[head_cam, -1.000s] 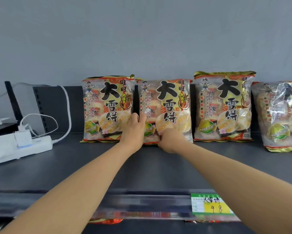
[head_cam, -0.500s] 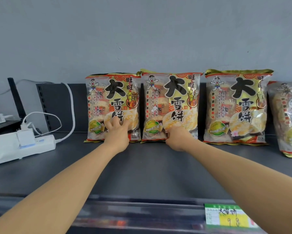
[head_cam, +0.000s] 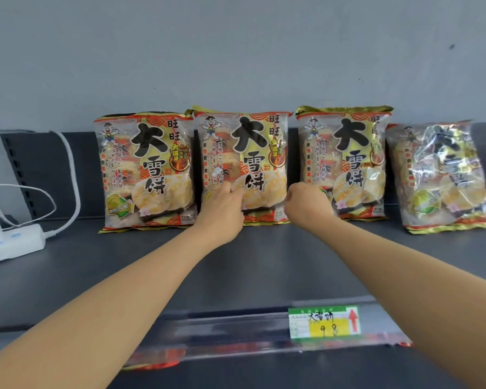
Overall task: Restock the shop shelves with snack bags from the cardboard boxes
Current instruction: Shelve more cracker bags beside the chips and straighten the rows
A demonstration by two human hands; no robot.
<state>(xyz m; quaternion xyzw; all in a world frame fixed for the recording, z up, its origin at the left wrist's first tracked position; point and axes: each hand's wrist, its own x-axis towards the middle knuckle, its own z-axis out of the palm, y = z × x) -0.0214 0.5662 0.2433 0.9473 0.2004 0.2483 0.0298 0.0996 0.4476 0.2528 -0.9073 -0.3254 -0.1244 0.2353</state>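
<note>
Several snack bags with red, gold and clear print stand in a row against the back of the dark shelf. My left hand rests on the lower left front of the second bag, fingers curled into its film. My right hand is closed like a fist at the lower left edge of the third bag, in the gap beside the second one. The first bag at the left and the shinier fourth bag at the right stand untouched. No cardboard box is in view.
A white power strip with a plugged charger and looping white cables lies at the shelf's left end. A green and yellow price tag sits on the front rail. A grey wall rises behind the bags.
Both hands have shifted one bag to the right: the left from the first bag to the second, the right from the second bag's corner to the third bag's edge.
</note>
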